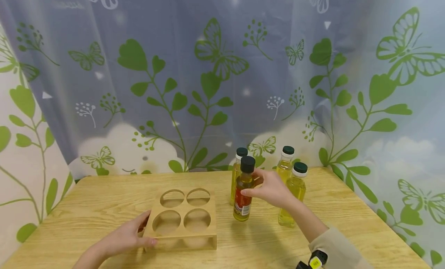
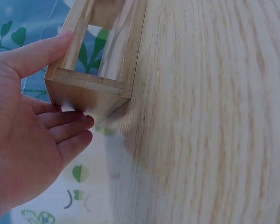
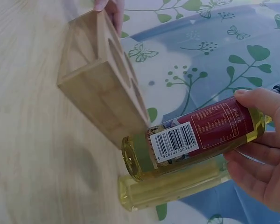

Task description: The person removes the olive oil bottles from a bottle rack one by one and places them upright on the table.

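My right hand [image 1: 272, 188] grips a glass oil bottle [image 1: 243, 201] with a black cap and a red label, held upright right of the rack. In the right wrist view, thumb and fingers wrap the upper part of this bottle [image 3: 196, 133], its barcode showing. The wooden bottle rack [image 1: 185, 238] has round holes in its top. My left hand [image 1: 123, 234] holds the rack's left side, thumb on the top front edge. In the left wrist view, the fingers of my left hand [image 2: 35, 126] lie against the rack's side panel [image 2: 84, 98].
Behind the held bottle stands a yellow oil bottle [image 1: 235, 180] with a dark cap. Two similar bottles, one farther back [image 1: 284, 169] and one nearer [image 1: 296, 188], stand right of my right hand. A patterned curtain [image 1: 174, 87] hangs behind the wooden table [image 1: 104, 199].
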